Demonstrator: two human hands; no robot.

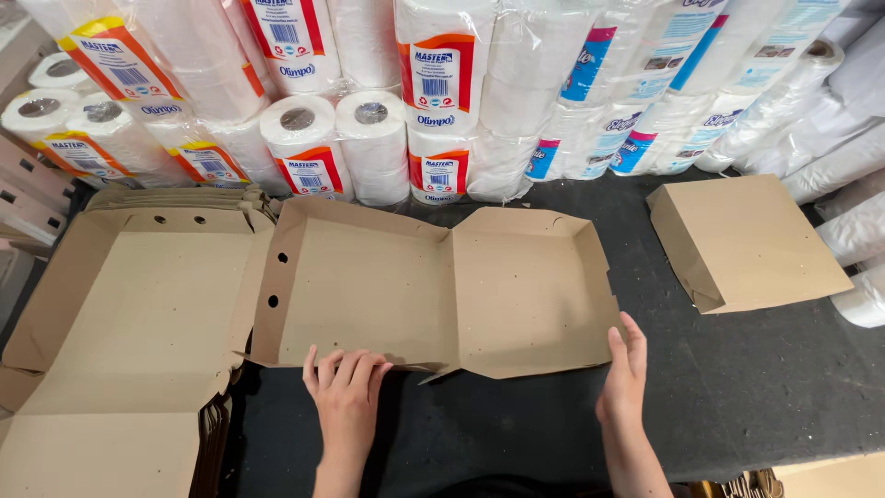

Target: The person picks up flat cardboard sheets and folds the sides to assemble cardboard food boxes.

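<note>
Folding step, I'd say: flat cardboard box blank (433,295) lies mid-worktop (737,397), left hand (346,392) pressing its near flap with fingers spread, right hand (624,373) flat against its right edge, nothing gripped; next move needs side flaps raised evenly.

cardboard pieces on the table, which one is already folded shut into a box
The folded box at the far right, apart from both hands. The blank under the left hand and right hand and the stack of blanks on the left lie open and flat.
</note>
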